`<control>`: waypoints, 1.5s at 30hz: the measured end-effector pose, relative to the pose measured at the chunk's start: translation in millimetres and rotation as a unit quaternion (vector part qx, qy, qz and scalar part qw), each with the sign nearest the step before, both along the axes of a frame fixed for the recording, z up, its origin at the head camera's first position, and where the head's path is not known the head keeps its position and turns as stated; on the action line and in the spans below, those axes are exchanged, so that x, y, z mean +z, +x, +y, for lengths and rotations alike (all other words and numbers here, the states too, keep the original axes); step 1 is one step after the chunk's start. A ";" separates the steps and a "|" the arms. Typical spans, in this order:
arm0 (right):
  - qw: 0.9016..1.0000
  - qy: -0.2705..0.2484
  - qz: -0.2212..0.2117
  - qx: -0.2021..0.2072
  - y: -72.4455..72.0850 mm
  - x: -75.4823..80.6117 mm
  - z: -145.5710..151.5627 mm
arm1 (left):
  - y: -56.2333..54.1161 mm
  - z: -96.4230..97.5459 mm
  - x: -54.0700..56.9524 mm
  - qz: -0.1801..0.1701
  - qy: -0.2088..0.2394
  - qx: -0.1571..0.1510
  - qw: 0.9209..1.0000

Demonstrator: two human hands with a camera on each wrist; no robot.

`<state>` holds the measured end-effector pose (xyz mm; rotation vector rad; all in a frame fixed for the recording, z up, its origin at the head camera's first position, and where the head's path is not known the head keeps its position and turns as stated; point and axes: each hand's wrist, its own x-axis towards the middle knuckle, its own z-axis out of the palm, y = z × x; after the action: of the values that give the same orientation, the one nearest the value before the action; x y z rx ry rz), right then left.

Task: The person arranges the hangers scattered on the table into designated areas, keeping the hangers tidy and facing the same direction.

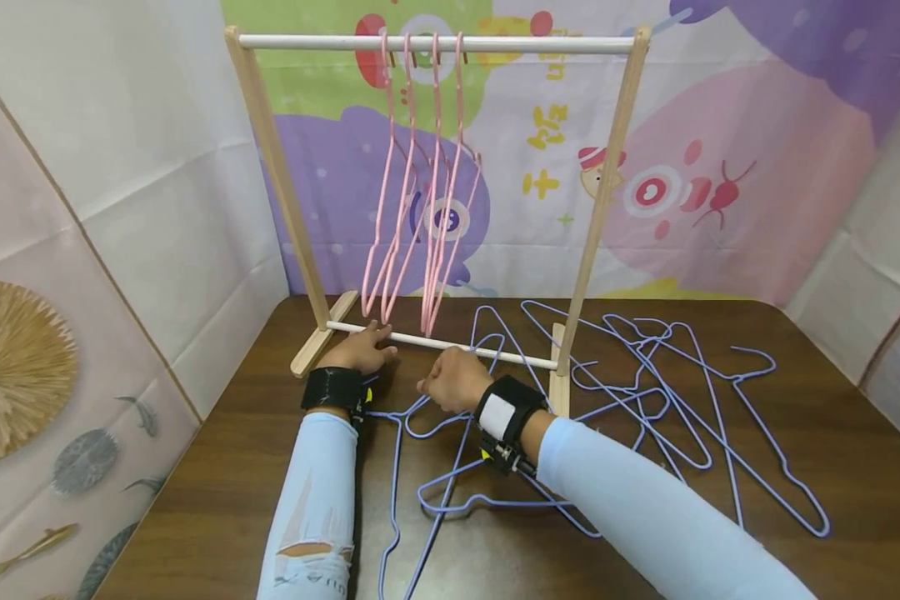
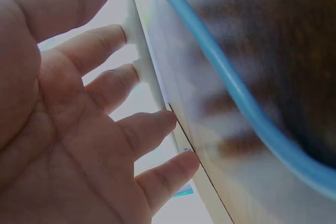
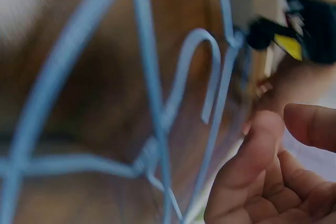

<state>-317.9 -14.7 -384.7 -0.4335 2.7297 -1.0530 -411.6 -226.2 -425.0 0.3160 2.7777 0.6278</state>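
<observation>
My left hand [image 1: 354, 347] is spread at the left part of the rack's white lower bar [image 1: 450, 344]; its palm and relaxed fingers face the left wrist view, holding nothing. Whether the fingertips touch the bar I cannot tell. Close by runs a blue hanger's wire [image 2: 226, 74]. Right of it, my right hand [image 1: 457, 381] hovers over loose blue wire hangers [image 1: 396, 483], fingers loosely curled. In the right wrist view a gap shows between thumb [image 3: 312, 124] and index finger, nothing between them. Nearby lies a hanger hook [image 3: 185, 59]. Several pink hangers [image 1: 408, 192] hang from the top bar.
The rack's wooden posts [image 1: 281, 183] stand on wooden feet [image 1: 322, 335] on the brown table [image 1: 217, 500]. More blue hangers [image 1: 645, 383] lie tangled at the right, some around the right foot. A patterned cloth [image 1: 555, 192] hangs behind the rack.
</observation>
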 end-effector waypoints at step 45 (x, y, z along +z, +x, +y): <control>0.980 -0.048 -0.181 -0.067 26.0 -35.0 -18.5 | -3.2 -3.9 -0.6 0.007 0.004 -0.017 1.000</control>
<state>-291.9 -33.2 -419.7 -0.0590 2.4189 -1.1687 -414.8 -230.1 -425.7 0.3695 2.7780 0.6304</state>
